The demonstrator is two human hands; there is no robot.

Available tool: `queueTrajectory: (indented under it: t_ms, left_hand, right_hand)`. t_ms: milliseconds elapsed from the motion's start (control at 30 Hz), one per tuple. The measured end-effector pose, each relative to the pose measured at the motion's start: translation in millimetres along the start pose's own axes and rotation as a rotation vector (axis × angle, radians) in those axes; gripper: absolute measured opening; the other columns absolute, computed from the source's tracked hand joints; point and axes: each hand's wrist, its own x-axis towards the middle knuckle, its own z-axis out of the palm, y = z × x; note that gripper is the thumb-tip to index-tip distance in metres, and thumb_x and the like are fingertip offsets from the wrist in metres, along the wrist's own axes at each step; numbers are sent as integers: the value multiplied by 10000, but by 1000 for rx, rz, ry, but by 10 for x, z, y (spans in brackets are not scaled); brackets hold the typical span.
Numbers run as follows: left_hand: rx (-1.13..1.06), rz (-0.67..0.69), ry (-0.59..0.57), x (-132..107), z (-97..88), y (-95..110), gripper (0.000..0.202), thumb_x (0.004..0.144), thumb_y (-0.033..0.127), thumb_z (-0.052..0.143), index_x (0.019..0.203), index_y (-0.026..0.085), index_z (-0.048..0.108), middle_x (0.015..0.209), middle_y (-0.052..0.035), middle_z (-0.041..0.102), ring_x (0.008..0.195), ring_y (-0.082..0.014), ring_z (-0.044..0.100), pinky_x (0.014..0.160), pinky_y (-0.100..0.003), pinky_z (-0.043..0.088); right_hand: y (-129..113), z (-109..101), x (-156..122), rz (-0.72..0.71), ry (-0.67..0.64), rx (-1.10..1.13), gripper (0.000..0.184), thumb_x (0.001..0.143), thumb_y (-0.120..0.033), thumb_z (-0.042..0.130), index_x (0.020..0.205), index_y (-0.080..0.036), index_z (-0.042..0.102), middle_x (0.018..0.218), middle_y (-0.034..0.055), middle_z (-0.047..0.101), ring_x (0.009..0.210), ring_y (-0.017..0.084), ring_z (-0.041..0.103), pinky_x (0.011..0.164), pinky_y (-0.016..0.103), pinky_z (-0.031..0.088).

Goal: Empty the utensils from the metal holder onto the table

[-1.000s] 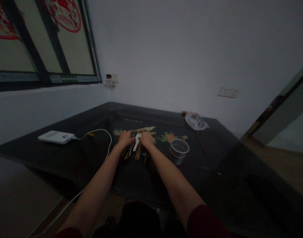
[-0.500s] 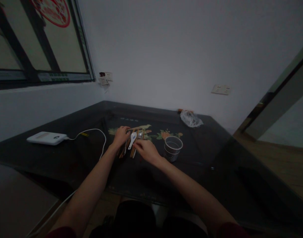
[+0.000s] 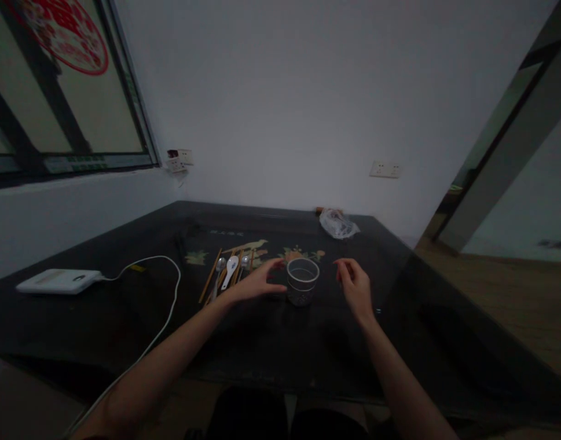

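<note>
A grey metal cup (image 3: 302,281) with small holes in its lower wall stands upright on the dark table. My left hand (image 3: 261,282) is at its left side, thumb and fingers spread towards it; I cannot tell whether they touch it. To the right of the cup, apart from it, my right hand (image 3: 355,286) is held with its fingers curled together and nothing visible in them. Left of the cup lie a white spoon (image 3: 230,272), a metal spoon (image 3: 220,265), another metal spoon (image 3: 244,262) and several wooden chopsticks (image 3: 209,278), partly hidden by my left forearm.
A white power bank (image 3: 58,281) with a white cable (image 3: 175,287) lies at the table's left. A crumpled clear plastic bag (image 3: 338,224) sits near the back edge. The dark table (image 3: 280,342) bears printed flowers and a bird, and meets a white wall.
Both hands have left the spoons and chopsticks and moved right, to either side of the cup. My left hand has spread its fingers. The view has turned slightly right.
</note>
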Motion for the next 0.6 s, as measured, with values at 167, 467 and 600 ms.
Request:
queueTrajectory:
  t_ms: [167,467,600]
  left_hand:
    - [-115,41,-26,130,346,-9,840,583,321,821,1306,165,424,1343,-163,481,1247,-285,459,1066,-460,337]
    - [-110,-42,166,109,576,-142,821,558,328,828,1251,152,424,1289,-162,520,1192,-296,509,1029,-466,373]
    - [-103,-19,191,118,602,-108,813,543,302,835,1236,162,435,1270,-161,537,1186,-290,516,1028,-451,380]
  right_hand:
    - [439,149,11,184,-320,-48,240,730,-282,529,947,-186,563,662,-30,572,488,117,551,476,231,412]
    - [429,308,-124,166,-412,-42,228,764,-237,509,985,-193,538,734,-23,586,536,112,597,481,219,457]
    - [401,310,-137,195,-432,14,210,774,-230,501,978,-189,530,749,-17,585,539,118,608,470,226,479]
